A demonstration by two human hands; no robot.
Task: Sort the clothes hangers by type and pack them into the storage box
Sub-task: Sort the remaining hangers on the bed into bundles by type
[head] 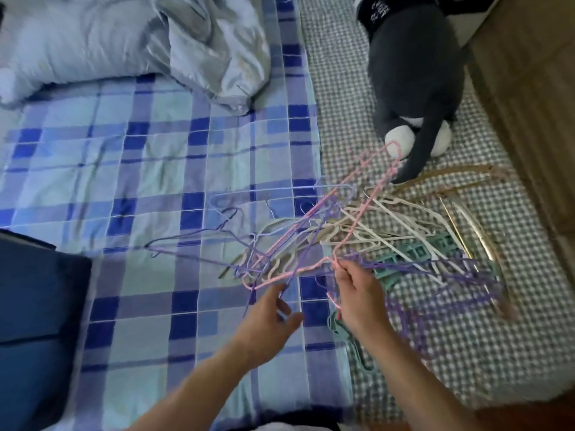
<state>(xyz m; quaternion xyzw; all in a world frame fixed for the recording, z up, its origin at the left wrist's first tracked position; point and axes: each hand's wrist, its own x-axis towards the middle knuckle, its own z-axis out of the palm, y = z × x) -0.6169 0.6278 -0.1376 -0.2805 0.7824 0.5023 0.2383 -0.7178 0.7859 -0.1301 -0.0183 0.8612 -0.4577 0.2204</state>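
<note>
A tangle of thin wire hangers lies across the bed. My right hand (pixel 357 293) pinches a pink wire hanger (pixel 348 209) near its hook and holds it lifted and tilted above the pile. Purple wire hangers (pixel 435 275) lie under and to the right of that hand, and pale blue ones (pixel 280 194) to the left. White plastic hangers (pixel 401 225), green plastic ones (pixel 417 250) and wooden hangers (pixel 451 175) are heaped further right. My left hand (pixel 270 315) hovers just below the pink hanger's lower end with relaxed fingers, holding nothing. A dark blue storage box (pixel 34 306) sits at the left edge.
The bed has a blue plaid sheet (pixel 124 169) on the left and a grey checked blanket (pixel 466 353) on the right. A crumpled pale blue duvet (pixel 140 45) fills the top left. A dark grey plush toy (pixel 413 82) sits beyond the hangers. A wooden surface (pixel 535 104) borders the right side.
</note>
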